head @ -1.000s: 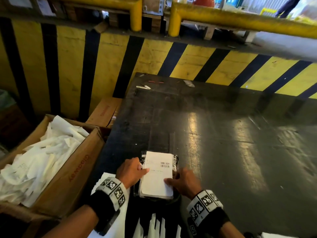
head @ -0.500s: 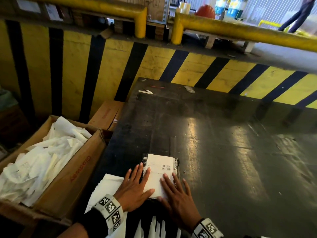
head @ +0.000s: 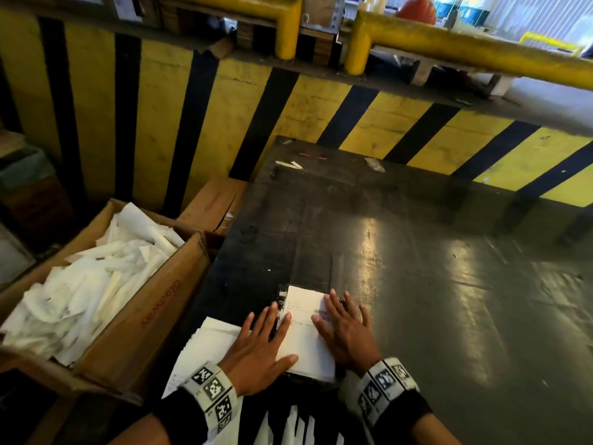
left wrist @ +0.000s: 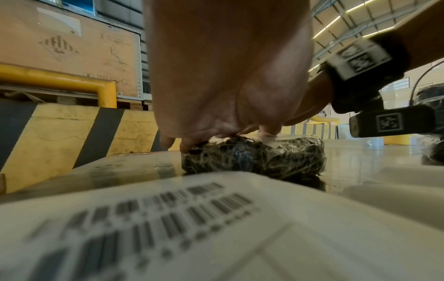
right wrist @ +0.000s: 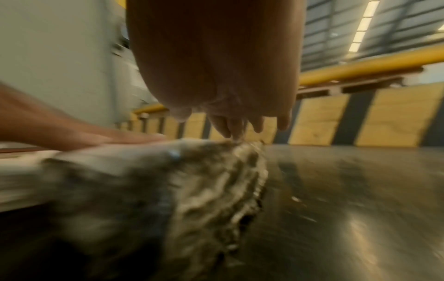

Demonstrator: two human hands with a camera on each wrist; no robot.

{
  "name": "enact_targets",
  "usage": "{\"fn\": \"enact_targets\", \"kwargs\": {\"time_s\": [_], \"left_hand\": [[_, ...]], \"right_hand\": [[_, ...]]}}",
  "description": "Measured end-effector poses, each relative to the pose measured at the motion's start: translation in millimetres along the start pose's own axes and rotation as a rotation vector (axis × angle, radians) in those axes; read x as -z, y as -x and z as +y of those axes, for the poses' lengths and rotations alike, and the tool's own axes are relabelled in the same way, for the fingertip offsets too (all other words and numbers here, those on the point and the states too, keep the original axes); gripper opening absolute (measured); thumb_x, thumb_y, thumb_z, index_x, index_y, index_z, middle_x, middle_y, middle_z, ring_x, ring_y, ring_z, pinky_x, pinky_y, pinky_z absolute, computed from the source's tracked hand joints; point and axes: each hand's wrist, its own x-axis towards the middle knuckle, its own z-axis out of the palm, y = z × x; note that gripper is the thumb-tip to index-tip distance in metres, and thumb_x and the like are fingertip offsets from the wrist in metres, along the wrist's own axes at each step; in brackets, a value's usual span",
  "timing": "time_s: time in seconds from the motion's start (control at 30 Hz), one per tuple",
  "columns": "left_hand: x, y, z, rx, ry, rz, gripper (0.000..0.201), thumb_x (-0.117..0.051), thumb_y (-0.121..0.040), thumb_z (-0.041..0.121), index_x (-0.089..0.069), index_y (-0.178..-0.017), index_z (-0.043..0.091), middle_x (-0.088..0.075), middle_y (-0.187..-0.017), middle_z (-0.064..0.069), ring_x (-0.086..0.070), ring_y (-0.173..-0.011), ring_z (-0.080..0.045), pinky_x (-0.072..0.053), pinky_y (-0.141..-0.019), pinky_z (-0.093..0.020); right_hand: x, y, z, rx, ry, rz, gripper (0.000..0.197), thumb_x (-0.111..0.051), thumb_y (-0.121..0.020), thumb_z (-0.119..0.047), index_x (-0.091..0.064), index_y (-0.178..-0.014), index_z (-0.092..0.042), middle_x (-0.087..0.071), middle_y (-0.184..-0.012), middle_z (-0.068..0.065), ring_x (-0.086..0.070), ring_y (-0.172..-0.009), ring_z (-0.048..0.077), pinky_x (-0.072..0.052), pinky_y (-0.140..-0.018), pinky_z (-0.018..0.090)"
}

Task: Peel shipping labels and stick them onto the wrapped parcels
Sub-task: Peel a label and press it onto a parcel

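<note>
A parcel (head: 282, 298) wrapped in dark film lies on the near edge of the black table (head: 417, 284). A white shipping label (head: 305, 335) with a barcode covers its top. My left hand (head: 266, 335) lies flat on the label's left side, fingers straight and spread, partly over the parcel's left edge. On the label's right side my right hand (head: 343, 326) presses flat in the same way. In the left wrist view the parcel (left wrist: 252, 157) sits under my fingertips. In the right wrist view the parcel (right wrist: 192, 180) is blurred, with my right fingers (right wrist: 230, 127) on its top.
A stack of white label sheets (head: 208, 345) lies left of the parcel. A cardboard box (head: 154, 313) full of crumpled white backing paper stands left of the table. A yellow and black striped wall (head: 321, 117) with yellow rails backs the table. Another dark parcel (left wrist: 432, 148) lies to the right.
Both hands went from curled at the label's sides to flat with straight fingers, and slid forward over the label. The parcel has stayed in place.
</note>
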Motion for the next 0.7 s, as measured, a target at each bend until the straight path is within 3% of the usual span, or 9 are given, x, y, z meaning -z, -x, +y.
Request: {"fn": "enact_targets", "kwargs": {"time_s": [0.07,0.13,0.2,0.3,0.37,0.53,0.57,0.63,0.7], "left_hand": [[-1.8,-0.8,-0.5,0.013,-0.011,0.012,0.091,0.014,-0.060,0.074,0.031,-0.132,0.021,0.036,-0.146,-0.005,0.024,-0.142,-0.022,0.020,-0.110,-0.037],[-4.2,-0.8,-0.7,0.031,-0.027,0.025,0.079,0.005,-0.076,0.070,0.031,-0.132,0.021,0.031,-0.152,-0.008,0.023,-0.142,-0.022,0.021,-0.108,-0.036],[-3.0,0.7,-0.3,0.036,-0.032,0.021,0.079,0.004,-0.077,0.070,0.029,-0.134,0.020,0.028,-0.153,-0.010,0.022,-0.143,-0.022,0.020,-0.109,-0.037],[0.7,2.3,1.3,0.021,-0.032,0.009,0.101,0.016,-0.057,0.073,0.024,-0.142,0.018,0.027,-0.153,-0.011,0.021,-0.143,-0.022,0.017,-0.111,-0.038],[1.6,2.3,1.2,0.021,-0.015,0.002,0.099,0.016,-0.055,0.073,0.028,-0.137,0.019,0.028,-0.153,-0.010,0.021,-0.143,-0.021,0.018,-0.110,-0.037],[1.9,0.9,0.1,0.037,-0.004,-0.018,0.104,0.011,-0.059,0.081,0.022,-0.144,0.023,0.027,-0.154,-0.007,0.023,-0.142,-0.020,0.018,-0.110,-0.038],[1.5,1.7,-0.7,0.041,-0.021,-0.016,0.104,0.005,-0.064,0.086,0.019,-0.145,0.023,0.025,-0.154,-0.007,0.023,-0.142,-0.021,0.018,-0.110,-0.038],[1.4,5.5,-2.4,0.037,-0.064,0.012,0.097,0.001,-0.068,0.075,0.015,-0.147,0.021,0.020,-0.156,-0.007,0.024,-0.141,-0.021,0.018,-0.110,-0.039],[1.0,12.2,-3.3,0.015,-0.082,0.038,0.098,0.004,-0.063,0.064,0.010,-0.148,0.017,0.016,-0.157,-0.008,0.030,-0.136,-0.019,0.019,-0.109,-0.037]], "right_hand": [[-4.8,16.8,-8.4,0.125,0.038,-0.006,0.113,0.029,-0.056,-0.076,-0.010,-0.149,-0.023,0.000,-0.158,-0.007,0.009,-0.145,0.017,0.010,-0.113,0.038],[-13.4,28.0,-15.8,0.230,0.146,-0.067,0.096,0.018,-0.075,-0.070,-0.023,-0.147,-0.021,-0.014,-0.155,-0.005,-0.005,-0.144,0.019,0.005,-0.114,0.037],[-18.1,26.5,-18.6,0.177,0.195,-0.018,0.077,0.006,-0.091,-0.060,-0.040,-0.140,-0.022,-0.034,-0.149,-0.004,-0.028,-0.139,0.021,-0.009,-0.111,0.037],[-20.8,0.0,-3.5,0.139,0.127,0.018,0.103,0.030,-0.065,-0.070,-0.009,-0.149,-0.026,0.001,-0.157,-0.009,0.003,-0.146,0.020,0.006,-0.113,0.036],[-15.6,-18.5,4.5,0.084,0.088,0.010,0.114,0.037,-0.051,-0.074,0.002,-0.149,-0.027,0.008,-0.158,-0.009,0.012,-0.145,0.018,0.008,-0.113,0.039],[-7.3,-22.0,2.1,0.073,0.052,-0.024,0.113,0.029,-0.056,-0.079,-0.002,-0.149,-0.023,0.008,-0.157,-0.007,0.010,-0.145,0.016,0.005,-0.115,0.042],[-4.4,-15.4,-1.2,0.130,0.081,-0.006,0.107,0.028,-0.064,-0.074,-0.011,-0.149,-0.021,0.001,-0.156,-0.007,0.002,-0.145,0.016,-0.001,-0.116,0.042],[-5.6,-0.7,-9.5,0.191,0.246,-0.016,0.086,0.014,-0.088,-0.057,-0.047,-0.136,-0.021,-0.039,-0.147,-0.004,-0.036,-0.136,0.015,-0.024,-0.111,0.043],[-18.7,11.1,-15.4,0.219,0.265,-0.036,0.073,0.001,-0.096,-0.048,-0.063,-0.120,-0.024,-0.061,-0.128,-0.006,-0.057,-0.119,0.014,-0.028,-0.100,0.041]]}}
